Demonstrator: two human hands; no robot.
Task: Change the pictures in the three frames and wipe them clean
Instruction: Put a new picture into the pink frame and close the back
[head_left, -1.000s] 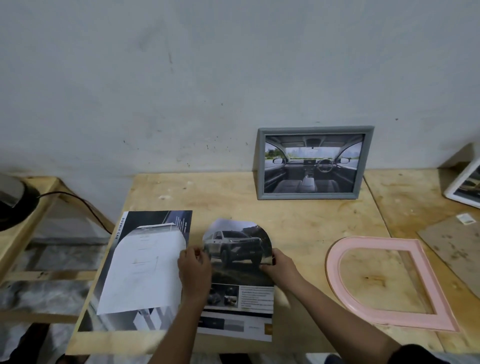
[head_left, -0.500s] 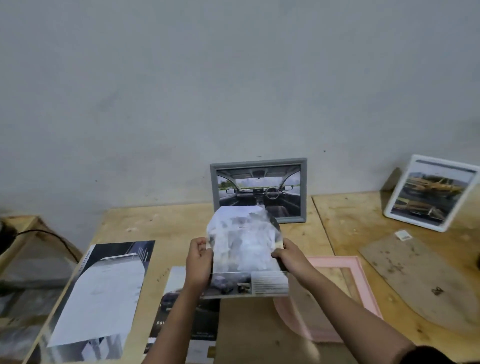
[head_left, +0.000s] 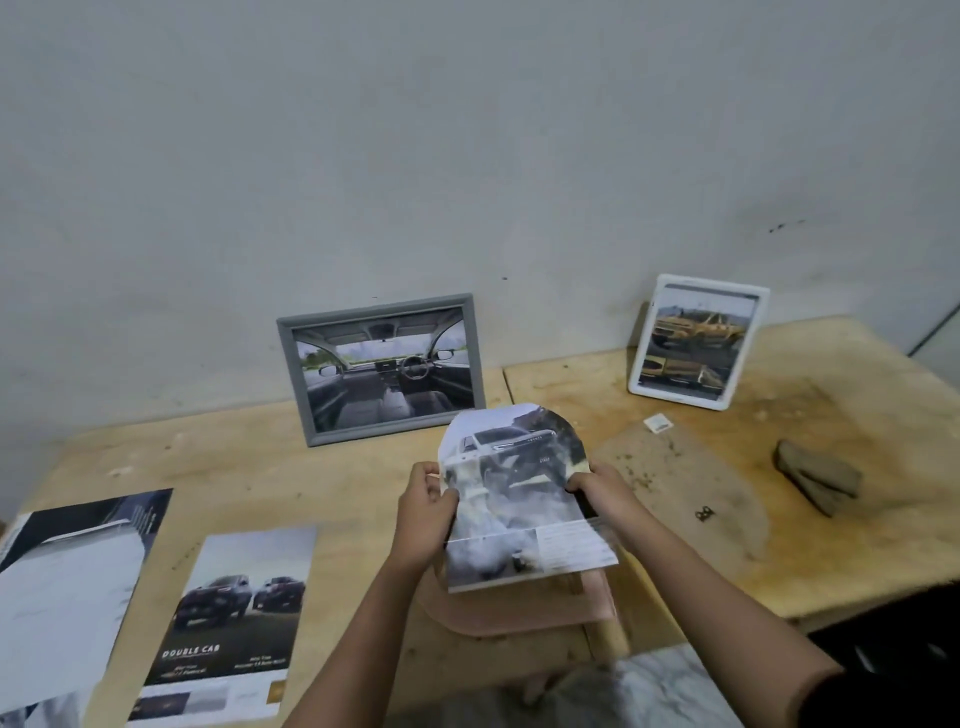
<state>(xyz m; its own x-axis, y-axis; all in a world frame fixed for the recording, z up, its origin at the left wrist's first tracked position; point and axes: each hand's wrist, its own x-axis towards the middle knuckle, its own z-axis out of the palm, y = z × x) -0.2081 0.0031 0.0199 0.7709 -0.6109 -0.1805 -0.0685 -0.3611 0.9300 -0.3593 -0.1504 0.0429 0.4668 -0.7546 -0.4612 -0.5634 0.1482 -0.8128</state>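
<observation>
Both hands are gripping the arch-topped car picture (head_left: 514, 483) by its side edges — left hand (head_left: 423, 512) on the left edge, right hand (head_left: 602, 493) on the right — holding it tilted above the wooden table (head_left: 311, 467), directly over the flat-lying pink frame (head_left: 519, 618).

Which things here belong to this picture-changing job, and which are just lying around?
Part of the job: arch-cut car picture, held by left hand and right hand; pink frame beneath it; grey frame; white frame; arch-shaped backing board; Double Cab brochure page; far-left page.
Lying about: small white tag; small dark bit; brown lump, possibly a wiping cloth, cannot tell.
</observation>
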